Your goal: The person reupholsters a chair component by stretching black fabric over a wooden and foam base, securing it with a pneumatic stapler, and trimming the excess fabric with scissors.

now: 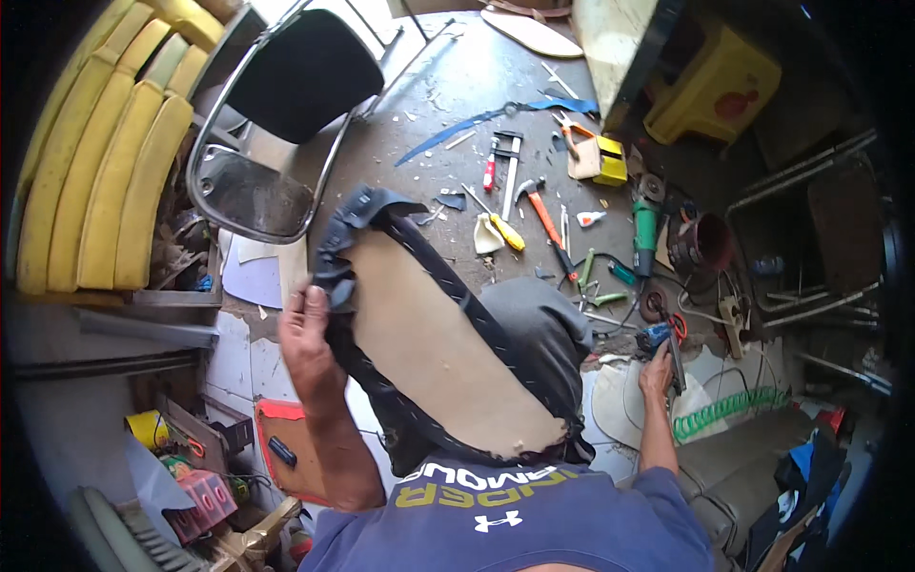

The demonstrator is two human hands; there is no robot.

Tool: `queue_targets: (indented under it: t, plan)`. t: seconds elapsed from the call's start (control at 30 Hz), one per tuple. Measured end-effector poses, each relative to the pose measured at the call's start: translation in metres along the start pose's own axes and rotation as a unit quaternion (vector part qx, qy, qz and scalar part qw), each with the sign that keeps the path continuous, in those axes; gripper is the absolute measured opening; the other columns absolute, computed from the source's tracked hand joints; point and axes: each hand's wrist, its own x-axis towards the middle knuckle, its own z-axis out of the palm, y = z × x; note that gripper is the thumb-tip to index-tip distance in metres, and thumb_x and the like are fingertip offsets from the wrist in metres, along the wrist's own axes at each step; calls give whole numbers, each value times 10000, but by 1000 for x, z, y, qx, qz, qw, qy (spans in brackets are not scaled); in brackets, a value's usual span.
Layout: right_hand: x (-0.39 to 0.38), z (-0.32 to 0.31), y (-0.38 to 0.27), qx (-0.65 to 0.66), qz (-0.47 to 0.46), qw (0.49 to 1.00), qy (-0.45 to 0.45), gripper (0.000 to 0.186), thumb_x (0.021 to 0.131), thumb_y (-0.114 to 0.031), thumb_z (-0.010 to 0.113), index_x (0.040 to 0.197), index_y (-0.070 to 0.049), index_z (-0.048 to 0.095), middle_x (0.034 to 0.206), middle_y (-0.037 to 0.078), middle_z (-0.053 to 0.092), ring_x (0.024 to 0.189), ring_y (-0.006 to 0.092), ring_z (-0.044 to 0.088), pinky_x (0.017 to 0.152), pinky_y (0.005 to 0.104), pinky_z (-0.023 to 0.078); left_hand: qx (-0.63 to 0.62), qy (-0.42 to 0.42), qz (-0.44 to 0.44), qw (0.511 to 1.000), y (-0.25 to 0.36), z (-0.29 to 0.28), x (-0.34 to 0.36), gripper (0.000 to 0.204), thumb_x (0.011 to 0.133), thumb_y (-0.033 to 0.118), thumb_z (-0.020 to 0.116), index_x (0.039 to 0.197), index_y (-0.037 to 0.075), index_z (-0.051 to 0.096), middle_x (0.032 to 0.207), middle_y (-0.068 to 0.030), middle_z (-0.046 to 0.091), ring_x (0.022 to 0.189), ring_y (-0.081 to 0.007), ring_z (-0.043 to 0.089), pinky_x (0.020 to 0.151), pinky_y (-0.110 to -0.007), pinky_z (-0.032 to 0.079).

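Note:
A long plywood panel [429, 334] rests across my lap, its dark cover [448, 272] folded over the edges and fixed with rows of staples. At the panel's far left end the cover is bunched and loose. My left hand [307, 329] grips that end, fingers closed on the bunched cover. Off to the right, my right hand [657, 374] is wrapped round a blue and dark air staple gun [656, 336], held low and apart from the panel. A green coiled hose [729, 412] lies near it.
A hammer [545, 221], screwdriver [508, 232], clamp [505, 162] and green angle grinder [646, 224] lie on the floor ahead. A metal-framed chair [286, 124] stands at far left, beside stacked yellow cushions [105, 162]. A yellow stool [715, 86] is at far right.

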Motion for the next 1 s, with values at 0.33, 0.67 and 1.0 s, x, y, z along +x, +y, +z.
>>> queue_targets:
  t: [0.33, 0.67, 1.0]
  plan:
    - [9, -8, -164, 218, -98, 970, -35, 509, 843, -105, 650, 1342, -31, 579, 1215, 252, 592, 1187, 427, 568, 1022, 504, 479, 390, -430, 57, 812, 74, 122, 61, 329, 1010, 197, 637, 1252, -15, 707, 1074, -66, 733, 962, -148, 657, 896, -289, 516]
    - [54, 0, -176, 1, -231, 968, -99, 802, 905, -22, 540, 1627, -280, 303, 1669, 132, 289, 1503, 374, 331, 1151, 614, 379, 327, -502, -30, 800, -2, 149, 35, 273, 1010, 122, 645, 1246, 1, 710, 950, -62, 738, 819, -105, 637, 773, -313, 542]
    - [89, -12, -185, -134, -434, 891, 8, 592, 850, -184, 663, 1419, -55, 560, 1479, 136, 532, 1358, 365, 481, 1081, 533, 431, 320, -526, 123, 778, 9, 159, 26, 284, 986, 5, 640, 1256, 35, 725, 1121, -70, 733, 983, -127, 661, 867, -302, 543]
